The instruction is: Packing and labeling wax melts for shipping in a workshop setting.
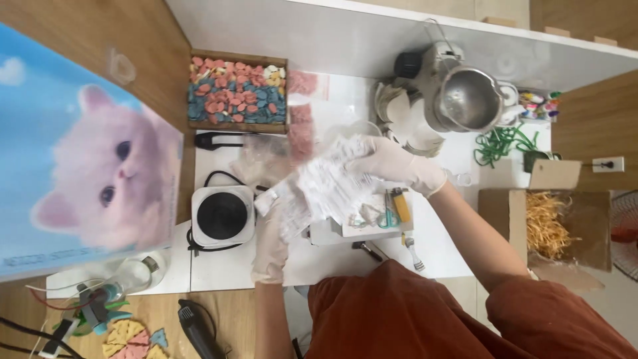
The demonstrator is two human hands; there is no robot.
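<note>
Both gloved hands lift a clear bag [319,189] above the desk's [345,46] middle: the left hand [271,249] grips its lower end, the right hand [392,163] closes on its top, keeping it stretched. A hotplate [222,216] sits near the left edge, a steel pot [468,100] towards the far right corner

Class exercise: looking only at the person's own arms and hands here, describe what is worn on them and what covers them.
Both hands wear thin, pale, close-fitting disposable gloves: the left hand and the right hand. Each glove ends at the wrist with a rolled cuff. The forearms are bare. Loose rust-brown sleeves start near the elbows.
</note>
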